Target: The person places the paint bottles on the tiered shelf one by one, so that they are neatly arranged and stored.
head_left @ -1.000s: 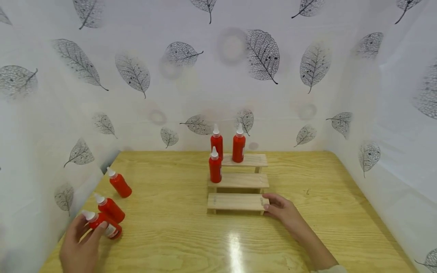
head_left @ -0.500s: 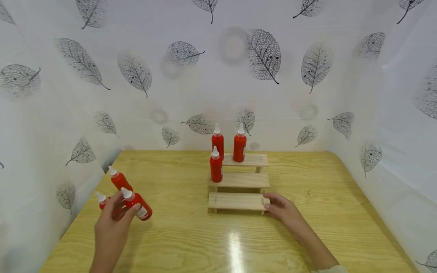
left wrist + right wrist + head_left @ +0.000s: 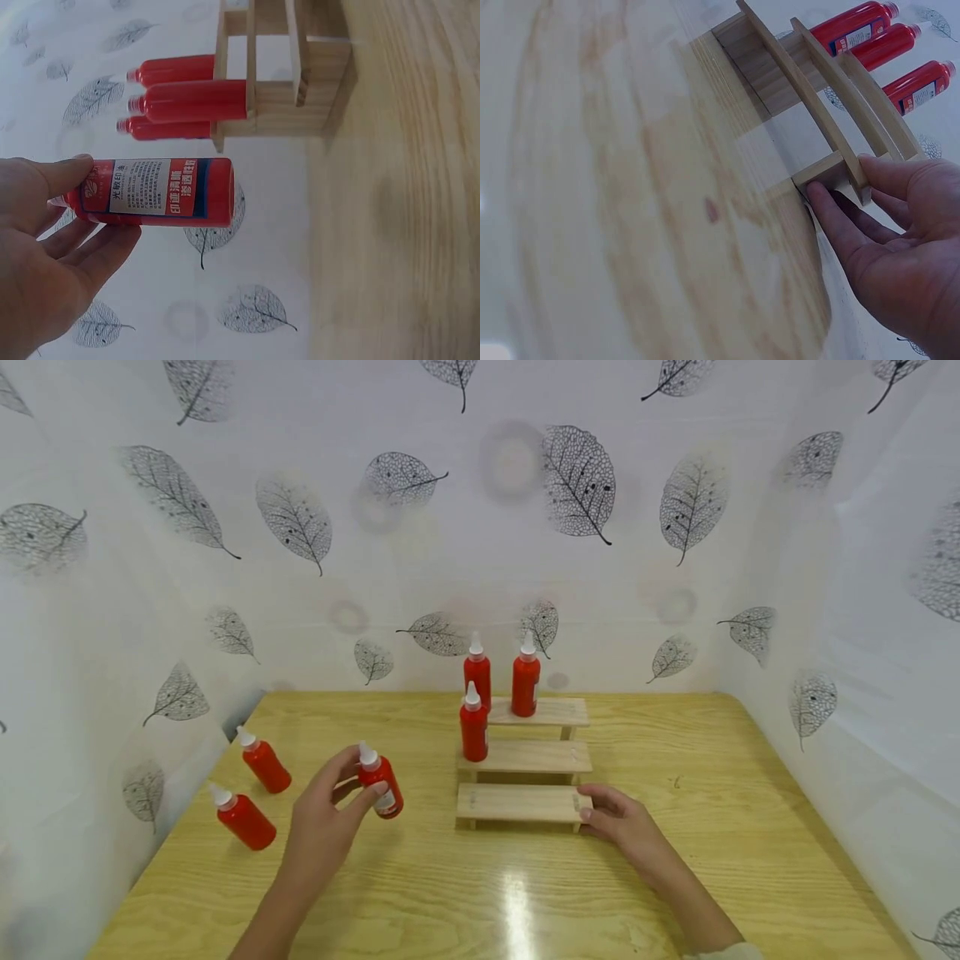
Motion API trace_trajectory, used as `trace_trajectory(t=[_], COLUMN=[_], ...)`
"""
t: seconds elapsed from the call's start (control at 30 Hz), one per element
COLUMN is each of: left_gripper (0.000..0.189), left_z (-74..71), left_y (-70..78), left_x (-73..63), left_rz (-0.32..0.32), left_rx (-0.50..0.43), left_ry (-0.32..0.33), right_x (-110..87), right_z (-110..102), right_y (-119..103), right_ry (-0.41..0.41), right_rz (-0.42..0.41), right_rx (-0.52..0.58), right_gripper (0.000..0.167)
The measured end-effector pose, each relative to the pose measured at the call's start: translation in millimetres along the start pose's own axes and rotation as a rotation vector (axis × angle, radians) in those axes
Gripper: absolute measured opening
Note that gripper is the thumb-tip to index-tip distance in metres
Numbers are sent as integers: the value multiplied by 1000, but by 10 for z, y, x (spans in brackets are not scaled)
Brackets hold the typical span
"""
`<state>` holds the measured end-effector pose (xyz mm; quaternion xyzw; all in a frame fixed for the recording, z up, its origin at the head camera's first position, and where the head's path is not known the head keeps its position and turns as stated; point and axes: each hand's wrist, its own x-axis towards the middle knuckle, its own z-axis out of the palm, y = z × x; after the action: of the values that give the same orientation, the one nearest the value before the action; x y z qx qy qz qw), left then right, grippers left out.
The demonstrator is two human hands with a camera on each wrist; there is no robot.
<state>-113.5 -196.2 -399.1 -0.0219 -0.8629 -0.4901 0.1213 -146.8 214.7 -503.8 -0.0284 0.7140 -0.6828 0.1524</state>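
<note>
My left hand point(image 3: 326, 806) holds a red squeeze bottle point(image 3: 381, 787) with a white pointed cap between thumb and fingers, raised over the table and slightly tilted. In the left wrist view the held bottle's printed label point(image 3: 154, 187) faces the camera. My right hand point(image 3: 618, 822) grips the right end of the lowest step of a small three-step wooden rack point(image 3: 521, 802). The right wrist view shows the thumb on the step's edge and fingers against its side support point(image 3: 829, 176). Two red bottles point(image 3: 526, 687) stand on the top step, and another bottle point(image 3: 474, 732) on the middle step's left end.
At the table's left side stand two more red bottles, a rear one point(image 3: 266, 766) and a nearer one point(image 3: 246, 821). A white leaf-printed curtain point(image 3: 420, 552) encloses the back and sides of the wooden table point(image 3: 420, 893).
My left hand has lifted the red bottle from the left group and carried it rightward toward the rack. The right hand stays on the lowest step.
</note>
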Motion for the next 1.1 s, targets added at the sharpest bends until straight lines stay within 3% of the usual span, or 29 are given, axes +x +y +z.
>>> trace_trajectory(t=[0.17,0.57,0.9,1.1], left_gripper=[59,56,53,56], left_z=[187,667,972,1153], left_y=[117,394,502,583], left_x=[101,273,337,379], left_rz=[81,268,279,282], left_rx=[-38,-167,-236,-187], left_ry=[-64,-148,-172,-152], right_x=[9,14,30,36], right_z=[-8,-12,3,-8], right_y=[-1,28,53,36], right_ry=[10,0,-4,11], right_rz=[4,-20,-22,-19], right_rx=[0,-15,-13,2], right_gripper=[59,59,59,57])
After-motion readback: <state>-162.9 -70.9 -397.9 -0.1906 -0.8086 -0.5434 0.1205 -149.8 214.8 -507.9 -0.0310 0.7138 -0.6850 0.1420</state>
